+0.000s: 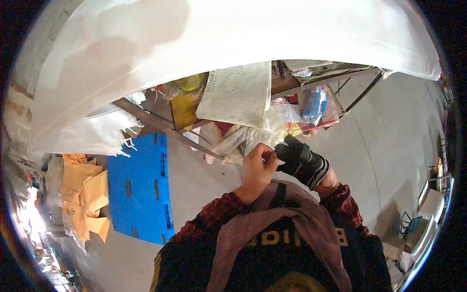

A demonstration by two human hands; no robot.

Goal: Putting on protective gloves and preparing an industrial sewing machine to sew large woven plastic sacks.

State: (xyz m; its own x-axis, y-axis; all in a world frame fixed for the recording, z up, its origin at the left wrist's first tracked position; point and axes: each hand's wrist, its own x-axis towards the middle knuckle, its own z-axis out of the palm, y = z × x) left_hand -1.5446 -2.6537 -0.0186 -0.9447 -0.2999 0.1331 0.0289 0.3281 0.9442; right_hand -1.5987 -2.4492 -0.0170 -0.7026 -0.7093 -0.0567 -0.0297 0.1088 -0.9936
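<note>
My bare left hand (pixel 260 168) is closed in a pinch just in front of my chest. Its fingertips meet the edge of the black glove on my right hand; anything between them is too small to make out. The black glove (pixel 297 158) covers my right hand (pixel 302 161) and ends in a striped cuff at the wrist. How its fingers are bent is lost in the dark fabric. Right beyond both hands hang crumpled clear plastic bags (pixel 258 136), under a handwritten paper sheet (pixel 238 95).
White cloth (pixel 233 29) spreads over a metal-framed table ahead. Beneath its edge are a blue packet (pixel 315 106) and a yellow item (pixel 187 104). To the left, a blue pallet (pixel 138 190) lies beside orange-brown paper sacks (pixel 85 192). Cardboard boxes (pixel 430 204) stand at the far right.
</note>
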